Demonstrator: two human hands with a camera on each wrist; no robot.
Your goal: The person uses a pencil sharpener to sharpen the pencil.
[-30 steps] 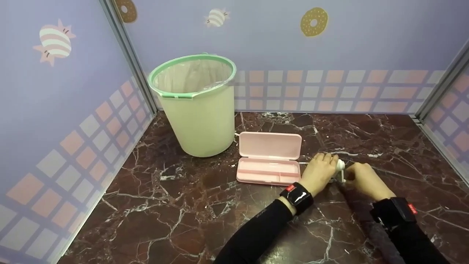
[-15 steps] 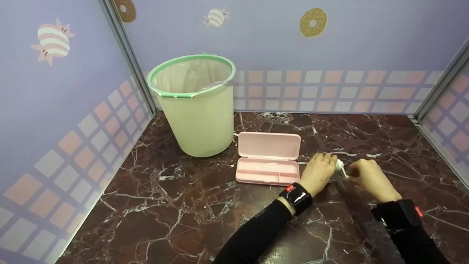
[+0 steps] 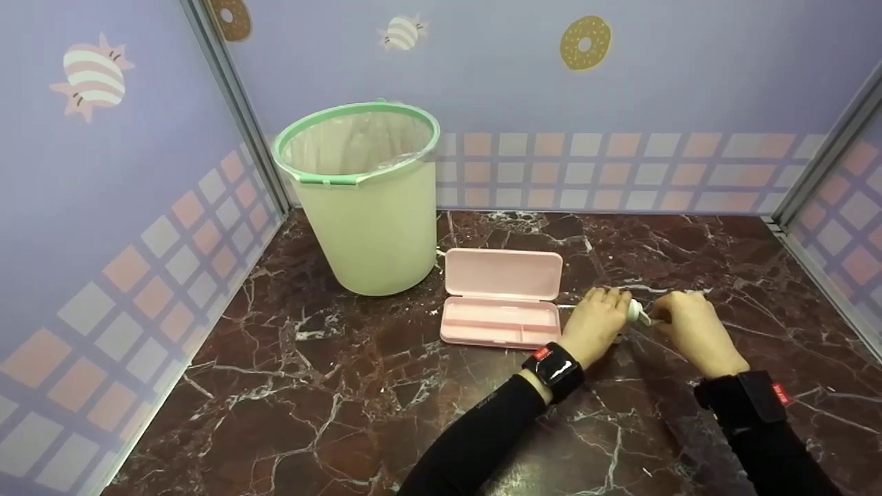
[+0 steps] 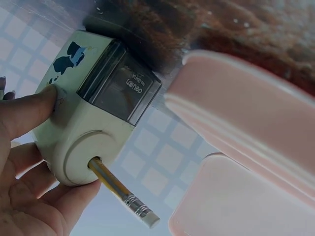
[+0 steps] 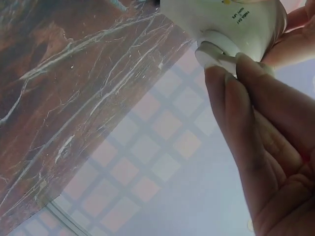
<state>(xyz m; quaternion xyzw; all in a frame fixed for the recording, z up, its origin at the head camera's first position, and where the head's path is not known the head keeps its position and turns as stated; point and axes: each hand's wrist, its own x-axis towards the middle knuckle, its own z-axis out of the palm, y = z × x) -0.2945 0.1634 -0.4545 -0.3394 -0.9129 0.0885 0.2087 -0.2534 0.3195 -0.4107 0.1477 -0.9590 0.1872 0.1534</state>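
My left hand point(image 3: 596, 324) grips a white crank pencil sharpener point(image 4: 71, 125) on the table, thumb on one side and fingers on the other. A dark see-through shavings drawer point(image 4: 123, 86) shows on it. From its round hole sticks a yellow-and-grey striped pencil point(image 4: 112, 183), its white eraser end outward. My right hand point(image 3: 696, 334) pinches the white crank handle point(image 5: 227, 61) between thumb and fingers at the sharpener's other end. Left of the sharpener lies a pink pencil case point(image 3: 506, 274), lid up; its compartments look bare in the head view.
A pale green bin point(image 3: 375, 234) with a green rim and a clear liner stands behind and left of the pencil case. Patterned lilac panels point(image 3: 496, 83) wall in the dark marbled table point(image 3: 344, 399) at the back and sides.
The crank has swung from hanging down to pointing rightward and up. My right hand has risen with it, away from me. The left hand keeps its grip on the sharpener.
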